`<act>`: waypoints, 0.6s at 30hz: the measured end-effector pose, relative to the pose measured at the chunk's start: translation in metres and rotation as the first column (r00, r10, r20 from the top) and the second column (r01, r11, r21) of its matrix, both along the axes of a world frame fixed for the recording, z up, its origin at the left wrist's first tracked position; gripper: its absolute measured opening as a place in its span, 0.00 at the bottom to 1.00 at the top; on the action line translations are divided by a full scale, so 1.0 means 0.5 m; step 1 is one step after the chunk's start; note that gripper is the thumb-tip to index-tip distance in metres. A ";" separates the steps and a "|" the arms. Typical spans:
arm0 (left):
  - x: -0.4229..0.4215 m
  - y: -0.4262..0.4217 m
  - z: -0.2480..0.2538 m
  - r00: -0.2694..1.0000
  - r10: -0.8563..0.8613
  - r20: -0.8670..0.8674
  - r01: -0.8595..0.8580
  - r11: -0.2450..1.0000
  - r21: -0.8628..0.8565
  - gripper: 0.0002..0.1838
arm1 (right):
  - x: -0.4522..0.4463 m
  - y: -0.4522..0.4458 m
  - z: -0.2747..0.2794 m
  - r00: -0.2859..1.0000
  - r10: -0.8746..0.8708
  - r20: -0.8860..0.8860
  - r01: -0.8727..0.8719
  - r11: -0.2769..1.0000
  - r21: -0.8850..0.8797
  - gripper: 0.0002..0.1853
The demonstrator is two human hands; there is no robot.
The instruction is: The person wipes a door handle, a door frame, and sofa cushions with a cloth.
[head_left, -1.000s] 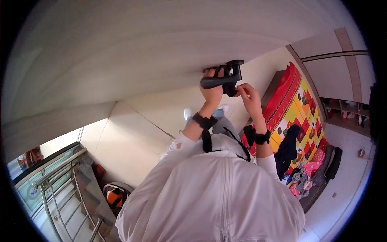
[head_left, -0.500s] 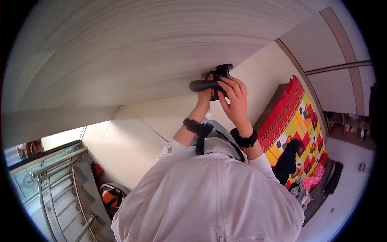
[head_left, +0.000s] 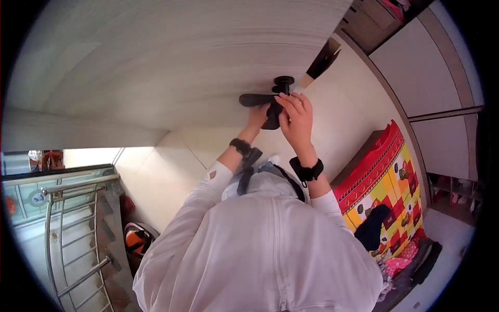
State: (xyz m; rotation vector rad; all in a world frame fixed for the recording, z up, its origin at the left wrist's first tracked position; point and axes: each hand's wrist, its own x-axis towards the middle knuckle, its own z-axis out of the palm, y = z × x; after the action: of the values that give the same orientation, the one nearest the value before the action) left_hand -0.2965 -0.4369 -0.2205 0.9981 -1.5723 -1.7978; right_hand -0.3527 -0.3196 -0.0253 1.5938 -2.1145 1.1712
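Observation:
A black lever door handle (head_left: 257, 100) with a round base (head_left: 284, 80) juts from the grey wood-grain door (head_left: 171, 62). My left hand (head_left: 257, 118) is closed at the handle's black body, below the lever; its fingertips are partly hidden. From the other side, my right hand (head_left: 298, 118) holds the handle with fingers on the lever's neck and the thumb lower down. Each wrist wears a black strap.
To the right, a bed with a red and yellow patterned cover (head_left: 392, 190) has clothes on it. Grey wardrobe panels (head_left: 416, 67) stand beyond. A metal stair railing (head_left: 78, 234) is at lower left, near an orange and black item (head_left: 138, 240). Pale floor tiles (head_left: 166, 177) lie below.
The view has shifted, bringing a dark gap beside the door's edge and more of the wardrobe into sight. Both hands stay at the handle; my right fingers lie higher across the lever's neck.

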 end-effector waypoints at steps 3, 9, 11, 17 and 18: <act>0.033 0.008 -0.040 0.940 -0.211 0.270 0.315 0.841 -0.440 0.16 | -0.015 -0.001 -0.006 0.999 0.039 0.028 -0.039 0.999 -0.011 0.20; 0.130 -0.071 0.048 0.743 -0.539 0.396 0.516 0.839 0.174 0.18 | 0.024 -0.020 0.007 0.993 -0.106 0.049 0.107 0.994 -0.002 0.20; 0.186 -0.120 0.009 0.673 -0.611 0.416 0.614 0.775 0.146 0.19 | 0.055 -0.031 0.002 0.975 -0.213 0.069 0.212 0.977 0.021 0.21; 0.320 -0.228 0.014 0.590 -0.552 0.590 0.788 0.551 -0.273 0.21 | 0.168 -0.103 -0.018 0.837 -0.542 -0.075 0.547 0.828 0.123 0.22; 0.357 -0.235 0.021 0.564 -0.589 0.579 0.808 0.537 -0.242 0.22 | 0.187 -0.115 -0.024 0.805 -0.588 -0.076 0.593 0.795 0.129 0.21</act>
State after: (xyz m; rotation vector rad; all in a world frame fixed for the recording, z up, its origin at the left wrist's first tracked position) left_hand -0.1183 -0.5546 -0.2102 0.5079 -2.8974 -1.4973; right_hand -0.2593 -0.3773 -0.0372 0.8522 -2.4546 0.7772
